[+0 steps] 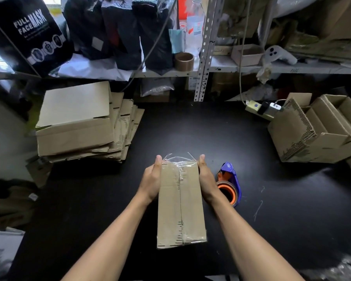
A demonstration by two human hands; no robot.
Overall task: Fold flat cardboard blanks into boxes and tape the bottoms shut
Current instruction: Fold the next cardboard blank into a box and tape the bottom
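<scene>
A folded box [180,205] sits between the two hands near the middle of the dark counter [190,128], its long axis running near to far, almost straight away from the person. A strip of clear tape runs along the centre seam of the upward face, and loose wisps of tape stand up at the far edge, so the bottom looks already taped, or nearly so. The left hand [152,179] grips the left side of the box at its far end, thumb lying up along the far left corner and fingers curled round the side out of sight. The right hand [206,177] holds the right side in the same way, thumb at the far right corner. Both hands clasp the far half, leaving the near end free and pointing toward the person, so the box is held evenly and neither hand is nearer it than the other. The tape dispenser [230,183], blue with an orange roll, lies on the counter just beside the right wrist, so the right hand is the one placed to reach it. The stack of flat blanks [79,122] lies well to the far left, closer to the left hand, and finished boxes [316,128] stand at the far right. Judging by this, the next move is probably to smooth the tape ends or set the box aside to the right.
</scene>
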